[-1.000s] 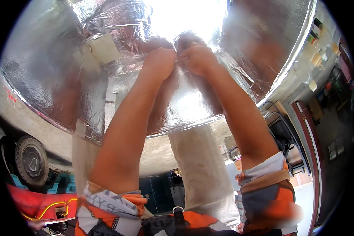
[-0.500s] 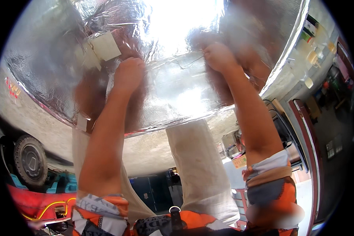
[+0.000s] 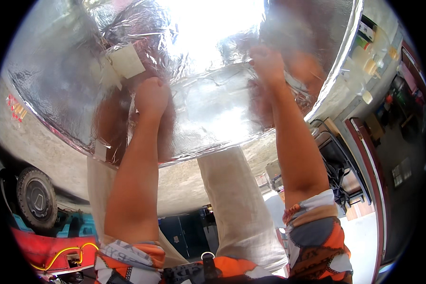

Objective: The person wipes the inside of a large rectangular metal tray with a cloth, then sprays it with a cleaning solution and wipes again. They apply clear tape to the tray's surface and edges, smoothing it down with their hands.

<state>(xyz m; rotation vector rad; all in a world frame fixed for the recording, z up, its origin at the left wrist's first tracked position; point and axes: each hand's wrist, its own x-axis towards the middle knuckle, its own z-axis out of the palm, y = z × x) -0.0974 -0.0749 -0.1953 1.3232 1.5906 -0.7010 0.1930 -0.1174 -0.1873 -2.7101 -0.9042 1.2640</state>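
Observation:
A large sheet of shiny silver foil point(image 3: 208, 106) spreads in front of me, creased and reflecting bright glare at the top. My left hand point(image 3: 151, 97) is closed in a fist against it, left of the middle; whatever its fingers grip is hidden. Farther up and to the right, my right hand point(image 3: 269, 65) has its fingers pinched together at the foil, and I cannot make out what is between them. A raised, smoother foil strip runs between the two hands. Up and left of my left hand, a cream-white square patch point(image 3: 127, 61) lies on the foil.
At the lower left are a black toy-like wheel point(image 3: 37, 196) and a red body point(image 3: 57, 248) with a yellow tube. Plastic bottles point(image 3: 364, 61) stand beyond the foil's right edge. A black folding chair point(image 3: 338, 163) leans at the right, by a dark doorway point(image 3: 404, 156).
My right hand has shifted slightly up and right along the foil, while my left hand sits a little lower. A thin strand seen beside the right hand before no longer shows clearly.

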